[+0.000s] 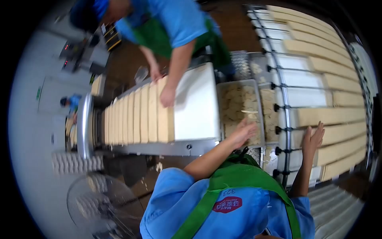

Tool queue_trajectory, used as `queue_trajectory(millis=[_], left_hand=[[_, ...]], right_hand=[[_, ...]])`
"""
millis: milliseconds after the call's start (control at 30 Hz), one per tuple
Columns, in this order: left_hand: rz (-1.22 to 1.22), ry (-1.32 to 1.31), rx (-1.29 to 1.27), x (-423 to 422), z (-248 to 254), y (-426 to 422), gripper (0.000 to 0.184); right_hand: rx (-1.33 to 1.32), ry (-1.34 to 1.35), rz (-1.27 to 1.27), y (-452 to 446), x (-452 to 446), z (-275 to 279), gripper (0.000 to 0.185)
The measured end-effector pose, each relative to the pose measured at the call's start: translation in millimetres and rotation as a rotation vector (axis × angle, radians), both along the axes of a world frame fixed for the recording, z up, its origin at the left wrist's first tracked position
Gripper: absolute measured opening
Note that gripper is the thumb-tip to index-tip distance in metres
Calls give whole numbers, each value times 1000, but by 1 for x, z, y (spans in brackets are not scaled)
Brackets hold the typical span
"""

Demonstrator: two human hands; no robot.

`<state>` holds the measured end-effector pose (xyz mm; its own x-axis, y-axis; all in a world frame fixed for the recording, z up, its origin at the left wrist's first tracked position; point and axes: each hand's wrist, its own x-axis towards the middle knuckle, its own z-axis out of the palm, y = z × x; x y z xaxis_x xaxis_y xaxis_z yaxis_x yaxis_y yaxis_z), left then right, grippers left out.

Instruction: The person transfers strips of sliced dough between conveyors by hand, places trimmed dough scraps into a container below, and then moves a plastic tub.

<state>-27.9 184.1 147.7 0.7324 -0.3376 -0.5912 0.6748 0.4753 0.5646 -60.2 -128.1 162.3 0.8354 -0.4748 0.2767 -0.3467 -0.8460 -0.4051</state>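
My left hand (243,133) is over a grey bin (258,104) full of flat pale dough-like scraps (236,99). Its fingers are loosely apart, and a thin pale strip (250,112) shows just beyond the fingertips, seemingly clear of them. On the right, my right hand (314,137) is open with fingers stretched, at the near end of a long pale dough-like slab (342,132); whether it touches the slab is hard to tell. Several such slabs lie side by side on a white conveyor (304,97) with a metal side rail.
Across from me a co-worker (171,32) in a green apron has both hands on a row of slabs (137,115) on another white belt (197,103). A round wire-guarded fan (101,203) stands at lower left. Black rail knobs (277,129) stick out beside the right conveyor.
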Motion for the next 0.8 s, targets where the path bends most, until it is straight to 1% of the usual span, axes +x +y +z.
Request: queue_trajectory(millis=[33, 67, 133, 167, 233, 267, 300, 333, 367, 400, 433, 467, 500, 533, 567, 600, 633, 667, 733, 767, 800], left_hand=[[9, 45, 60, -3, 3, 9, 52], [56, 51, 63, -7, 3, 22, 52], [-57, -123, 151, -17, 1, 45, 45], [-27, -118, 146, -22, 0, 59, 45], [3, -256, 204, -35, 3, 98, 35], [138, -266, 204, -45, 0, 114, 27], [195, -246, 292, -52, 8, 134, 26], [315, -270, 307, -61, 6, 156, 25], [411, -288, 388, -70, 5, 179, 24], [513, -303, 478, -77, 5, 204, 23], [611, -269, 609, -84, 10, 229, 20], [767, -284, 657, -92, -4, 254, 18], [854, -283, 755, -101, -13, 279, 18], [904, -259, 799, -111, -20, 301, 20], [915, -193, 936, -120, -42, 325, 27], [865, -118, 983, -127, -47, 341, 33], [811, -44, 1029, -131, -48, 352, 39], [807, -39, 1017, -134, -50, 361, 39], [734, 69, 1054, -134, -47, 372, 51], [726, 71, 1044, -133, -46, 377, 51], [682, 67, 1115, -132, -45, 381, 52]], right_hand=[[3, 2, 58, 22, 8, 1, 64], [22, -26, 178, 41, 13, 2, 62], [81, -74, 406, 82, 24, 10, 57], [124, -92, 514, 104, 30, 15, 55], [125, -26, 634, 149, 34, 22, 54], [103, -24, 677, 168, 36, 21, 54], [99, -19, 700, 187, 38, 24, 54], [118, 7, 769, 206, 40, 27, 53], [136, 35, 836, 224, 41, 29, 52], [172, -7, 872, 244, 41, 31, 45], [167, -1, 887, 263, 43, 35, 45], [210, 32, 998, 282, 44, 39, 40], [251, 69, 1104, 301, 45, 45, 36], [294, 37, 1130, 325, 43, 54, 29], [285, 45, 1130, 344, 42, 54, 29], [354, 97, 1186, 362, 42, 51, 27], [423, 150, 1239, 379, 41, 49, 25], [413, 159, 1234, 397, 40, 50, 25], [424, 194, 1360, 433, 38, 49, 23], [439, 200, 1409, 449, 39, 47, 22], [435, 206, 1432, 463, 38, 47, 21]])
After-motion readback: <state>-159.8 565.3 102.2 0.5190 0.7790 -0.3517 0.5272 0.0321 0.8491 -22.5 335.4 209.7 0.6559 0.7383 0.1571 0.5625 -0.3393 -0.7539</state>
